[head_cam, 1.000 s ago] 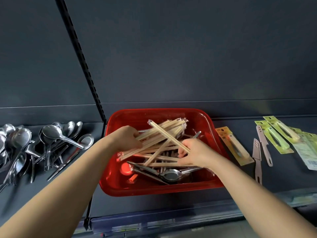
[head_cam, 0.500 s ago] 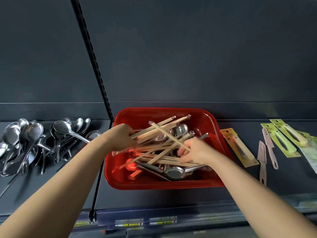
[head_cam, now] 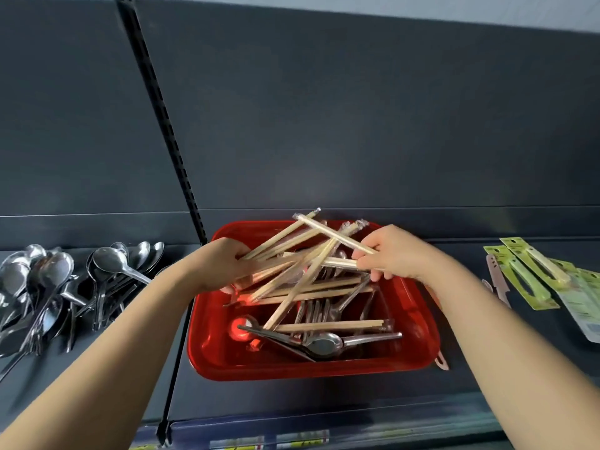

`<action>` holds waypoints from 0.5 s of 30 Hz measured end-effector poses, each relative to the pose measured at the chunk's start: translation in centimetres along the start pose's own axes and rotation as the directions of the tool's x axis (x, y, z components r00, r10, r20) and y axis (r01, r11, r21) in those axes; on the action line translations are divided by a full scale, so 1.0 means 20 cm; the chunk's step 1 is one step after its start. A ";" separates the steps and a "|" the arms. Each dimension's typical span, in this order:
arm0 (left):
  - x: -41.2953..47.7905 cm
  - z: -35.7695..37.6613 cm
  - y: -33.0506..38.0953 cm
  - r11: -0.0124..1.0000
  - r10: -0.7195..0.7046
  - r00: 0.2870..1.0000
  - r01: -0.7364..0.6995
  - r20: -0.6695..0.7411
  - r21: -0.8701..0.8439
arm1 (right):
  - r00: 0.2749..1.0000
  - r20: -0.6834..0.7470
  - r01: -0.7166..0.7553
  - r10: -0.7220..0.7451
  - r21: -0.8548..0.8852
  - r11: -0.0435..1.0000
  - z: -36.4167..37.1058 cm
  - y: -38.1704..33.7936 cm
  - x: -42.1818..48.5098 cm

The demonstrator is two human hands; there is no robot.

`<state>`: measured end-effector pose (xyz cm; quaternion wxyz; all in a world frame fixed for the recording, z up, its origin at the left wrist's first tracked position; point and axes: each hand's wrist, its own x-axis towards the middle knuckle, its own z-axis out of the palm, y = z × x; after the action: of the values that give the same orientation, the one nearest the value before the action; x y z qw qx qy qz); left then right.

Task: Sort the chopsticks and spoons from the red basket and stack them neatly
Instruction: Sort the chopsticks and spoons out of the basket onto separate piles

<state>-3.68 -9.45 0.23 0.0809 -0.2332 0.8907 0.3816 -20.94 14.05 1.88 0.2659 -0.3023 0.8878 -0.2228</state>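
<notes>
— Right, head view, the only one supplied. Report both hands.

— My left hand (head_cam: pixel 224 261) is over the left rear part of the red basket (head_cam: pixel 308 371). Its fingers are curled round a chopstick bundle (head_cam: pixel 279 251) that fans out toward the basket's rear right corner. My right hand (head_cam: pixel 393 254) is over the right rear part of the basket. It pinches a wrapped pair (head_cam: pixel 334 233) that crosses above the bundle.

— Location of the other items?

— Loose chopsticks (head_cam: pixel 328 325) lie criss-crossed inside the basket, over spoons (head_cam: pixel 324 344) near its front wall. The sorted spoons (head_cam: pixel 65 280) are heaped on the shelf to the left of the basket. Packaged tools (head_cam: pixel 532 274) lie to its right.

— Failure modes from here?

— Judgement only.
1. The bundle is splayed, not parallel, and gripped near one end. If I lift or swing it, outer sticks could slide out and drop back into the basket or over its rear wall.
2. The wrapped pair is crossed over the bundle, so drawing my hands apart could lever sticks loose.
3. Some bundle sticks dip among the loose ones. A quick lift could drag those, or a spoon handle, over the rim.
4. The sorted spoons are a loose heap near the basket's left side. A forearm sweep could scatter them.

— Corrective action?

— Align the ends before any transfer.
</notes>
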 end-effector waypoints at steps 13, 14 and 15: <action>0.13 0.27 0.06 0.998 -0.013 0.987 0.024 -0.158 0.066 | 0.993 -0.117 -0.009 0.017 0.062 0.998 0.04 0.07 0.00; 0.14 0.30 0.04 0.998 -0.029 0.987 0.037 -0.156 0.052 | 0.993 -0.119 -0.013 0.022 0.078 0.997 0.06 0.08 0.00; 0.15 0.33 0.03 0.998 -0.039 0.987 0.045 -0.155 0.037 | 0.992 -0.125 -0.017 0.028 0.093 0.996 0.08 0.09 0.00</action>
<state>-6.88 -5.50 -4.91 0.0244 -0.2792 0.8967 0.3425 -20.72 14.96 -0.32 0.2253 -0.2650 0.8951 -0.2790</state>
